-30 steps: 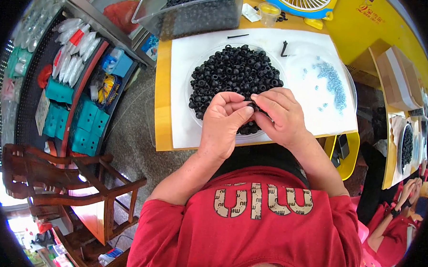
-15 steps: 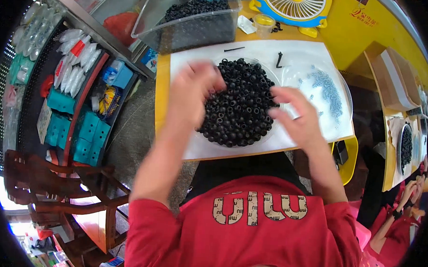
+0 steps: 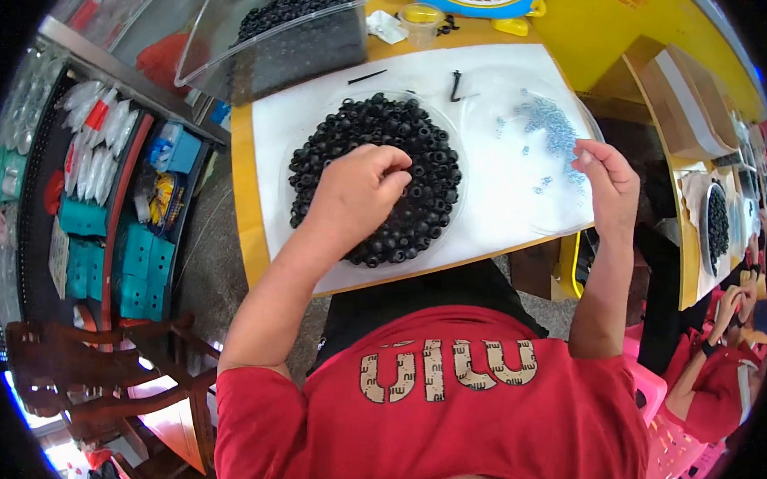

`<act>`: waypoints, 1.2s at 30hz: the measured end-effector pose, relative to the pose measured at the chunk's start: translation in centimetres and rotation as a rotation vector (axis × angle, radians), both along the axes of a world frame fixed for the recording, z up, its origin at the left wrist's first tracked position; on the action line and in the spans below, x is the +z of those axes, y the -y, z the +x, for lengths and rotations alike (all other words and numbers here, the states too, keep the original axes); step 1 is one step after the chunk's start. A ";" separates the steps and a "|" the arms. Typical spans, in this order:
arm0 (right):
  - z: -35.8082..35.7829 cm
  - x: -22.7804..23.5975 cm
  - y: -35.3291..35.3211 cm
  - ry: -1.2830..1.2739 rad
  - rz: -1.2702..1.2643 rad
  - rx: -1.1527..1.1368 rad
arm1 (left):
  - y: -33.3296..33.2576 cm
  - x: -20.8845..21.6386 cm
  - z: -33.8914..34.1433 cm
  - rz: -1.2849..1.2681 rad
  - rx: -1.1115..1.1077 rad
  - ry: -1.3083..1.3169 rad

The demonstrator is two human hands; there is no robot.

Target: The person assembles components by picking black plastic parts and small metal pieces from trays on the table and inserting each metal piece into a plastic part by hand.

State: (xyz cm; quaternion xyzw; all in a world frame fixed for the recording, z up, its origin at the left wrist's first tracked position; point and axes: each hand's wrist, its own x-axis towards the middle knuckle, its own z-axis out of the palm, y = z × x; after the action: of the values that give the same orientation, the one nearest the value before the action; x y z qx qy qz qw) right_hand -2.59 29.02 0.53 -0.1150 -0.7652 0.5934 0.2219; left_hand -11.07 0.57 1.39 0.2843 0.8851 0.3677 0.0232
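A large heap of small black ring-shaped parts (image 3: 423,211) lies in a round clear dish (image 3: 463,170) on the white-covered table. Over the middle of this heap is my left hand (image 3: 358,191), its fingers curled and thumb tip pressed near them; whatever it pinches is hidden. To the right, my right hand (image 3: 610,185) is raised at the edge of a second clear dish, thumb and fingertips together. Anything between those fingertips is too small to name. Tiny pale-blue clear pieces (image 3: 549,127) are scattered in that second dish, just left of the right hand.
Behind the dish stands a clear bin (image 3: 302,52) of black parts. Two thin black pieces, one a bent stick (image 3: 455,86), lie on the white sheet (image 3: 497,180). A blue-and-yellow fan (image 3: 484,2) and a small cup (image 3: 421,27) stand behind. Another person's hands (image 3: 736,302) are at far right.
My right hand has moved from the black heap's right side to the pale-blue pieces, its fingers closing. My left hand has come in over the heap's middle and curled. The view has shifted.
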 end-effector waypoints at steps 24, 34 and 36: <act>-0.2 -1.3 0.6 0.313 0.708 0.343 | 4.0 -1.7 1.6 1.077 0.072 1.044; -1.9 -0.2 12.5 0.153 -0.111 0.600 | 2.4 -1.4 3.5 1.019 0.120 0.984; -2.5 -0.8 13.9 0.158 -0.179 0.617 | 2.7 -1.0 3.8 0.940 0.133 0.872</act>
State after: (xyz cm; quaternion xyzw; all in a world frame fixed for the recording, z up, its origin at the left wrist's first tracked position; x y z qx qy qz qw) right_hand -5.11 15.12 -0.26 0.0572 -0.7235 0.6868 -0.0394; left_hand -7.32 -2.10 0.36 0.0330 0.5548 0.7986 0.2309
